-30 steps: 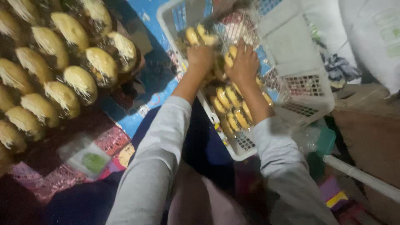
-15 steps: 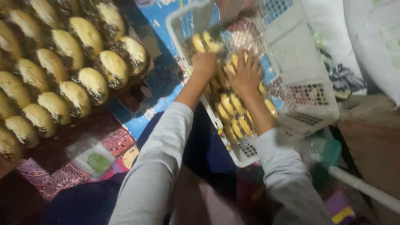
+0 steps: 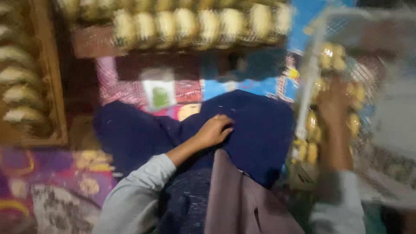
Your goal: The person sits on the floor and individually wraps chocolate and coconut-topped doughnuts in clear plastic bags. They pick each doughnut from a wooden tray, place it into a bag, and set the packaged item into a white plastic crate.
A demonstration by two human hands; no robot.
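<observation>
Your left hand (image 3: pixel 214 130) rests on the dark blue cloth (image 3: pixel 255 130) over your lap, fingers curled loosely inward with the tips touching the fabric and nothing held in them. Your right hand (image 3: pixel 333 104) is down inside the white plastic basket (image 3: pixel 310 73) at your right side, lying among the small yellow pieces (image 3: pixel 331 56) piled there (the whole right side is smeared by motion, so you cannot tell whether those fingers are spread flat or closed on any piece). The yellow pieces sit above, beside and below that hand, all within the basket walls. Both your sleeves are pale grey. Beyond your knees a row of pale yellow rounded pieces (image 3: pixel 199 24) runs across the top of the view, and a second column of them lies in a wooden tray (image 3: pixel 54 86) at far left. Between those rows and your lap, a small clear packet with a green patch (image 3: pixel 159 93) lies on the patterned mat (image 3: pixel 117 86), well apart from either hand.
</observation>
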